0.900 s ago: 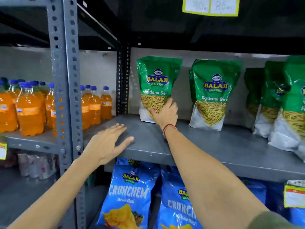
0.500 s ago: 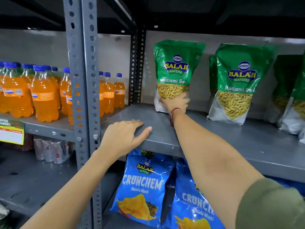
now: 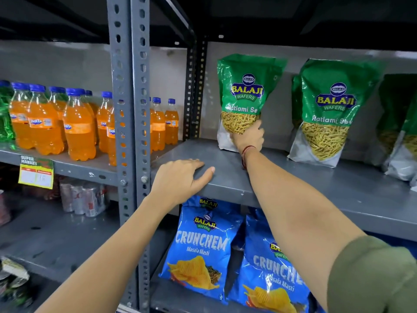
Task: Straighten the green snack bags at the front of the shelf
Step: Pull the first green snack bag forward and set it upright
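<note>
**Green Snack Bags: Position on Shelf**

On the grey metal shelf (image 3: 293, 184), the left green snack bag (image 3: 247, 91) stands upright near the back, just right of the perforated upright post (image 3: 195, 91). Its label reads "BALAJI WAFERS" and, partly covered, "Ratlami Se"; a clear window below shows yellow sev.

The right hand (image 3: 249, 137) grips the lower front of this bag. Its fingers wrap around the bag's lower part, and their tips are hidden behind it. A red thread sits on the wrist.

The left hand (image 3: 180, 179) rests palm-down on the shelf's front edge, left of the right forearm. Its fingers (image 3: 191, 162) lie pressed together, with the thumb set apart along the edge. It touches no bag.

A second green bag (image 3: 331, 105), same brand and label, stands to the right, apart from the first and tilted slightly. Further green bags (image 3: 399, 123) stand at the right edge of view, partly cut off.

Below the shelf, two blue bags (image 3: 203, 245) read "BALAJI WAFERS", "CRUNCHEM" and "Masala Masti".

To the left, orange bottles (image 3: 76, 125) with blue caps carry "FANTA" labels. A yellow price tag (image 3: 36, 172) beneath them reads "SUPER MARKET"; its price is illegible.
</note>
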